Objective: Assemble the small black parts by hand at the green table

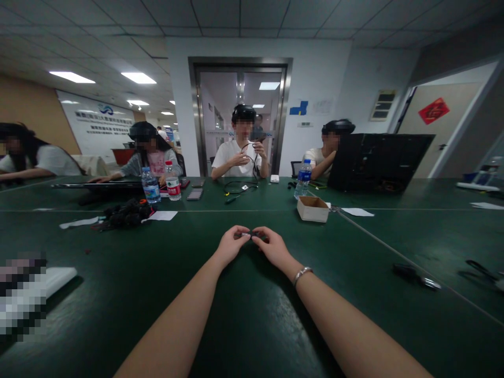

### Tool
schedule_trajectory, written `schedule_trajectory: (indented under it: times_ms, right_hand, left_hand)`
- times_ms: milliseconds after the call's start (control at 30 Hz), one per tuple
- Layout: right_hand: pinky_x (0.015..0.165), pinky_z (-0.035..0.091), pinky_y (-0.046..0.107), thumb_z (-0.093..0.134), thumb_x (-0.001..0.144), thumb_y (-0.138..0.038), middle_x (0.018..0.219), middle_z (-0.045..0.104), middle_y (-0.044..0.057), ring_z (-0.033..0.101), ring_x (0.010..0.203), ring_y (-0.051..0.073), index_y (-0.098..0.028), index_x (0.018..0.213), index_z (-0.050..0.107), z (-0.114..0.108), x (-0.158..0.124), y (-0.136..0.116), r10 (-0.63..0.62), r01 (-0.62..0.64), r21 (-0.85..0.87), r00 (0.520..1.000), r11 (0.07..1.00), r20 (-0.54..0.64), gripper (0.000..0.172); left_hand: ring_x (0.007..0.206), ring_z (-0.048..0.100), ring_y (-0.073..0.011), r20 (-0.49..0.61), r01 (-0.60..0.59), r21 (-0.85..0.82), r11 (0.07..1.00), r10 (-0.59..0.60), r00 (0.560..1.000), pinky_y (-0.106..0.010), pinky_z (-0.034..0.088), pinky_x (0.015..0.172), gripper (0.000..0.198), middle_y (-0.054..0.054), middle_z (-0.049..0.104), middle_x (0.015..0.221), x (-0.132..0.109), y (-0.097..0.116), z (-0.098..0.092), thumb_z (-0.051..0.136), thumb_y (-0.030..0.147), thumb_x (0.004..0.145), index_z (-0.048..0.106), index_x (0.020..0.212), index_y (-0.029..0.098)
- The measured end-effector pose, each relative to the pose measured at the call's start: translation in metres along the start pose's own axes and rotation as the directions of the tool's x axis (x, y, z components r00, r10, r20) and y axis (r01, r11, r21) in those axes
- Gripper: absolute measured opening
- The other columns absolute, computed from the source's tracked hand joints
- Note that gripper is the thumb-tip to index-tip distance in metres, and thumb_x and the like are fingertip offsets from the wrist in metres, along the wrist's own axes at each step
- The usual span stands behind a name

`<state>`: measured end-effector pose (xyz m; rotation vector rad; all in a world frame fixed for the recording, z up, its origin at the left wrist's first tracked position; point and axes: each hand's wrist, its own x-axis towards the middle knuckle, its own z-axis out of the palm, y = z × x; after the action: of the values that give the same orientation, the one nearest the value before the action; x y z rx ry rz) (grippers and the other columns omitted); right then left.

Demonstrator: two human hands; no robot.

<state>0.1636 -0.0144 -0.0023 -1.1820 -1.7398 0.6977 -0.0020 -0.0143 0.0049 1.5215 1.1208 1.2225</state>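
Observation:
My left hand [231,243] and my right hand [272,247] meet over the dark green table [244,315], fingertips pinched together on a small dark object [252,234] held between them. I cannot make out what it is. A silver bracelet [302,273] circles my right wrist. Both forearms stretch forward from the near edge.
A small cardboard box [312,208] stands beyond my hands to the right. A pile of black cables [126,214], two water bottles [151,185] and a phone [195,194] lie at the left. Pliers [416,275] rest at the right. Several people sit across the table; an open laptop [378,160] faces one.

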Motion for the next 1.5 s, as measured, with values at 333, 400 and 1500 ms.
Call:
schedule_trajectory:
  times_ms: [333,400,1500]
  right_hand:
    - [0.058,0.049,0.026,0.058,0.077,-0.033,0.090,0.063,0.003,0.056,0.062,0.010,-0.019,0.100,0.062,0.000,-0.001,-0.004,0.023,-0.023,0.019,1.000,1.000,-0.001,0.028]
    - [0.056,0.048,0.025,0.058,0.077,-0.033,0.090,0.062,0.003,0.055,0.059,0.009,-0.020,0.101,0.062,0.000,-0.001,-0.004,0.033,-0.034,0.027,0.999,0.999,0.006,0.028]
    - [0.055,0.049,0.024,0.060,0.076,-0.032,0.089,0.063,0.001,0.055,0.057,0.008,-0.021,0.102,0.062,0.000,-0.001,-0.002,0.046,-0.046,0.041,0.999,0.998,0.000,0.029]
  left_hand:
    - [0.087,0.060,-0.0166,0.012,-0.009,-0.054,0.998,0.009,1.000,-0.031,0.047,0.084,0.024,-0.006,0.065,0.096,-0.004,0.005,0.000,0.068,0.027,0.069,0.064,0.091,0.017]
    - [0.089,0.060,-0.0168,0.002,-0.009,-0.061,0.998,0.009,1.000,-0.030,0.048,0.082,0.025,-0.006,0.064,0.098,-0.003,0.004,0.000,0.069,0.028,0.069,0.064,0.091,0.017]
    - [0.085,0.062,-0.0173,-0.088,-0.035,-0.067,0.997,0.029,0.996,-0.033,0.048,0.083,0.016,-0.006,0.067,0.089,-0.001,-0.003,-0.003,0.068,0.022,0.069,0.065,0.083,0.016]
